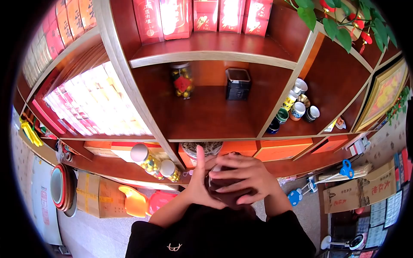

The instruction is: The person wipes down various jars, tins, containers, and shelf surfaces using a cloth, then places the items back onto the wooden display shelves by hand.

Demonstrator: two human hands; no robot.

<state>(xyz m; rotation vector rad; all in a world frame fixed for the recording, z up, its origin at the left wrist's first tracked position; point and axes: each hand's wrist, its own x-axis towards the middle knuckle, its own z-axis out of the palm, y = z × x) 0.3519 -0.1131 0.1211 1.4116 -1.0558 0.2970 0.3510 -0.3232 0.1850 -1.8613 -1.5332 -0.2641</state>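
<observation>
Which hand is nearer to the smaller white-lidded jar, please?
Left. In the picture, the left hand is just right of the smaller jar; the right hand is farther right.

Cardboard carton point(359, 189): well to the right of your right hand point(241, 176); you can read 大红袍 in large dark characters, its smaller print illegible.
Red boxes point(205, 21): on the shelf above your hands; characters partly lost in glare.
Orange boxes point(74, 19): far up and left of your left hand point(198, 185); dark characters, too small.
White panel point(44, 202): far left of your left hand; red characters, unreadable.
Black shirt point(215, 234): below your hands; pale emblem, no sure letter.
</observation>
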